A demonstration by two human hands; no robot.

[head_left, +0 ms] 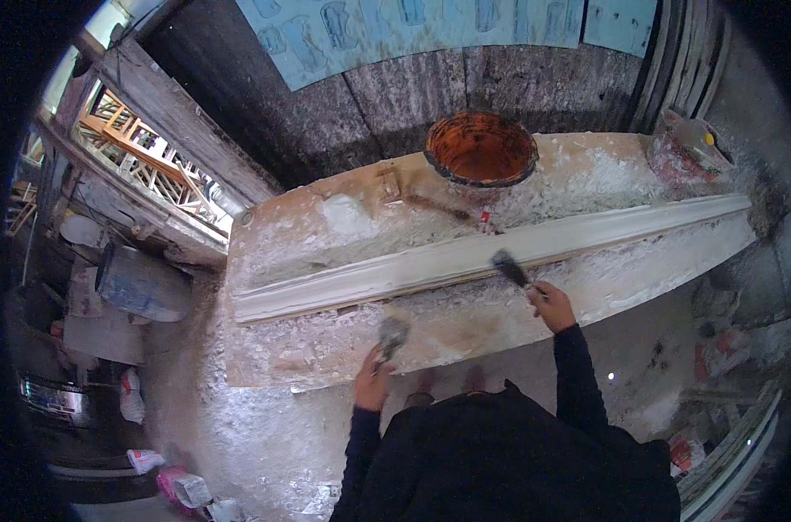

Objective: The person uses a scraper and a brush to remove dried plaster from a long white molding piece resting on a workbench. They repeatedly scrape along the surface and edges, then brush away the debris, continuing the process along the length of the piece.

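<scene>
A long white plaster moulding (465,257) lies along a plaster-spattered workbench (326,348). My right hand (552,306) grips a dark-bristled brush (510,267) whose bristles rest on the moulding's near edge. My left hand (373,378) holds a plaster-caked scraper (393,333) just over the bench's front part, short of the moulding. Both forearms are in dark sleeves.
An orange bucket (481,150) stands at the back of the bench, with a small tool (434,205) beside it. A plaster-crusted container (687,143) sits at the far right. A blue-grey drum (139,283), bags and wooden frames crowd the left floor.
</scene>
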